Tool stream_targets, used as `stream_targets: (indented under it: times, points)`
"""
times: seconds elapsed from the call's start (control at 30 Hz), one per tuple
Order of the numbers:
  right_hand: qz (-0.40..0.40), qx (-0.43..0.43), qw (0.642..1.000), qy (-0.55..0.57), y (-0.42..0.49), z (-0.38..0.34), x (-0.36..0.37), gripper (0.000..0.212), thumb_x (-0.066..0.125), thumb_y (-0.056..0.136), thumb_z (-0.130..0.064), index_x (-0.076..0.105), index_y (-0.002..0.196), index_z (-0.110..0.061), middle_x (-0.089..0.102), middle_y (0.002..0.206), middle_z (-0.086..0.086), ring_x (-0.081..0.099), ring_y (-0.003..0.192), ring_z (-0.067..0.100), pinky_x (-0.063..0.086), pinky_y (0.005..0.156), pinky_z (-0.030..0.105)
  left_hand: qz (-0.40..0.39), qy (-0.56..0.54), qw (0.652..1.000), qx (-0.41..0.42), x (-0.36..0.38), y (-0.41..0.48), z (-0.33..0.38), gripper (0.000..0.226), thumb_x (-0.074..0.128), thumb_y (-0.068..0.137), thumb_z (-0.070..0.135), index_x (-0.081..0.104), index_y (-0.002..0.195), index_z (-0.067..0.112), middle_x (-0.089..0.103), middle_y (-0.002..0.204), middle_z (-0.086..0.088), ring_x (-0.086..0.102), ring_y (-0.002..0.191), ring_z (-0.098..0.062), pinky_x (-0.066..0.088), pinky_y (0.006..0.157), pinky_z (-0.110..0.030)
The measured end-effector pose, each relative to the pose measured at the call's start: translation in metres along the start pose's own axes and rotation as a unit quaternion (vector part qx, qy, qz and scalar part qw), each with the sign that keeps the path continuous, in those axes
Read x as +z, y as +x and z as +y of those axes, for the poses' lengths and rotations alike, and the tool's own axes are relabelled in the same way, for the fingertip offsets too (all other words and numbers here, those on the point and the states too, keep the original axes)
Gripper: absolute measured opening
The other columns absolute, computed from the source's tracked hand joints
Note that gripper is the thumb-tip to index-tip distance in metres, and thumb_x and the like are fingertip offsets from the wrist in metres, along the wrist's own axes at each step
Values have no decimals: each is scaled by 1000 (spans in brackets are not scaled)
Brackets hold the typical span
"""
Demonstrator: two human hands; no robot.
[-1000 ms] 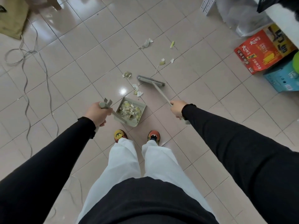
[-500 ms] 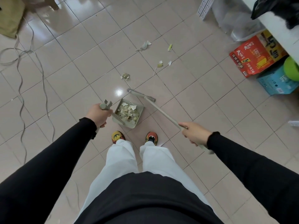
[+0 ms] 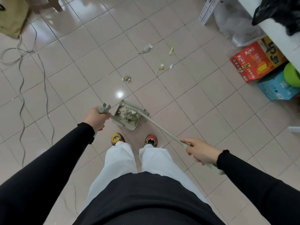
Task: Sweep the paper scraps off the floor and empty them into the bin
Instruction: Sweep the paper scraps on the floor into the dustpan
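Presently the sweeping step is in hand and only part done. The left hand (image 3: 95, 117) is wrapped round the upright handle of the dustpan (image 3: 125, 126), which sits on the tiled floor (image 3: 178, 98) just ahead of the shoes (image 3: 117, 138). The right hand (image 3: 200, 151), at 4 o'clock of the pan, grips the broom (image 3: 162, 127) with fingers curled round its shaft. The broom head lies across the pan's mouth, touching it. A heap of paper scraps (image 3: 127, 113) lies inside the pan. Several loose scraps remain on the tiles, the nearest (image 3: 126, 78) at 12 o'clock of the pan and the others out toward 1 o'clock, well apart from it. One second ago the broom head lay on the floor beyond the pan with scraps at its mouth. It is now drawn in, those scraps are in the pan, and the right hand has pulled back. Judgement: the next move calls for reaching the broom past the far scraps and drawing them in with the pan held steady. No bin can be identified with certainty.
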State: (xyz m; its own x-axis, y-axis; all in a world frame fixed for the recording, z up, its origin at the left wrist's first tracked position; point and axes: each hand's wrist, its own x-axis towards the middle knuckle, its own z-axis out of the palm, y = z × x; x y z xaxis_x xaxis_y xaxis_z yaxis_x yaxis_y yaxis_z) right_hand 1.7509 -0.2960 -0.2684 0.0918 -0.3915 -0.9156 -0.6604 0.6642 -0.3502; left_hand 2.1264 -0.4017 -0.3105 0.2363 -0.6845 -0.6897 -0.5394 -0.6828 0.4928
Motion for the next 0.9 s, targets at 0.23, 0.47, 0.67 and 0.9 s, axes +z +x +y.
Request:
stream_targets:
  times: [0.23, 0.47, 0.67, 0.9]
  points:
    - [54, -33, 997, 38, 39, -41, -26, 55, 42, 96, -14, 41, 149, -29, 55, 88, 4, 42, 51, 14, 38, 39, 24, 11, -23, 1000, 3, -18, 17, 11, 20, 58, 89, 11, 65, 106, 4, 55, 83, -11, 45, 57, -19, 40, 47, -25]
    - [95, -72, 992, 31, 111, -150, -50, 51, 36, 98, -6, 42, 147, -17, 50, 80, 6, 43, 50, 15, 37, 35, 22, 12, -30, 999, 9, -55, 54, 37, 22, 59, 90, 11, 63, 110, 3, 51, 76, -6, 44, 56, -19, 39, 48, -24]
    - [83, -29, 995, -49, 186, -239, -50, 44, 32, 98, -5, 48, 139, -7, 52, 76, 11, 53, 59, 24, 42, 46, 27, -2, -6, 1000, 8, -85, 94, 62, 19, 58, 93, 12, 60, 109, 3, 50, 74, -4, 44, 57, -17, 40, 49, -25]
    - [-6, 15, 995, -94, 165, -231, -35, 46, 34, 98, -8, 44, 143, -13, 54, 82, 11, 50, 57, 22, 37, 43, 25, -24, -4, 1000, 2, -116, 132, 80, 26, 57, 93, 13, 61, 114, 0, 64, 98, -13, 45, 55, -17, 41, 49, -25]
